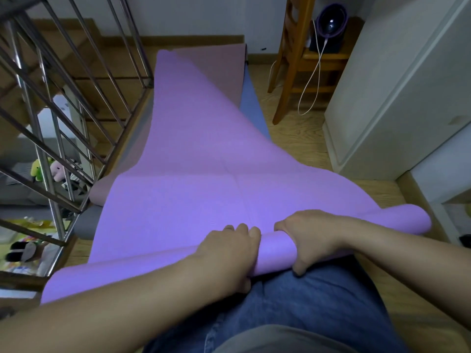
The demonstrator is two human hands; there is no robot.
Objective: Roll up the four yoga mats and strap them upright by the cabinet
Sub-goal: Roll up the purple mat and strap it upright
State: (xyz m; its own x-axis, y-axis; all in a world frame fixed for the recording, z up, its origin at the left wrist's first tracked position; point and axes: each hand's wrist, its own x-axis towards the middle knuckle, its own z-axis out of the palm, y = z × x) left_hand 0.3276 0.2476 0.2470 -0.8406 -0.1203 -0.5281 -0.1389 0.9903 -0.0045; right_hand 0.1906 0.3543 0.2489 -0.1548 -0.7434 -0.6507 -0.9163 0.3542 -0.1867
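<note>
Both hands clamp the roll at a person's knees: the left hand curls over its top, and the right hand, just beside it, wraps it with the thumb on the near side. The roll's long axis runs side to side across the lap, slanted, with the right end farther off and rounder (the left end looks looser and flatter). From the grip the unrolled purple mat stretches straight away toward the wall, lying over a pink mat and a blue mat. Rolling must likely go forward, square to the axis, the left side catching up. The cabinet stands to the right.
</note>
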